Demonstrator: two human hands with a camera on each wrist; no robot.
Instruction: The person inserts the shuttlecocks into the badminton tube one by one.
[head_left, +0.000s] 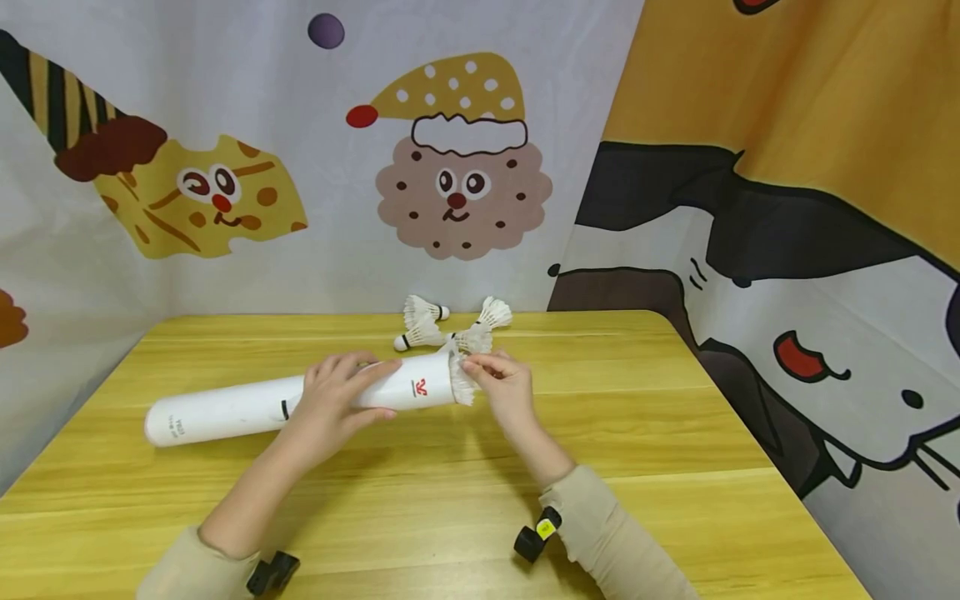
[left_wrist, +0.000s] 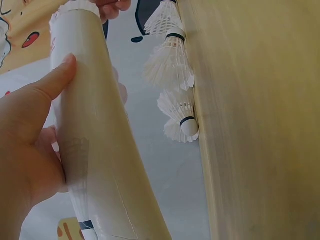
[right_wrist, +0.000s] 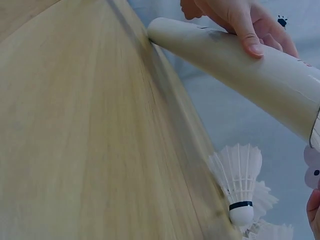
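Note:
A long white shuttlecock tube [head_left: 225, 410] with a red logo lies slantwise in front of me, its mouth toward the right. My left hand [head_left: 326, 408] grips it around the middle, thumb on the near side and fingers over the top. At the mouth, the feathered skirt of a shuttlecock [head_left: 462, 385] sticks out, and its cork end is hidden inside the tube. My right hand [head_left: 506, 387] pinches the edge of those feathers between thumb and forefinger. The left wrist view shows the left thumb [left_wrist: 62, 75] along the tube wall.
Several white feather shuttlecocks [head_left: 422, 310] with dark bands lie in a loose group on the wooden table [head_left: 675, 500], just behind the tube's mouth. A printed cartoon curtain [head_left: 247, 83] hangs along the table's far edge. Small black cameras [head_left: 531, 542] are strapped near the sleeves.

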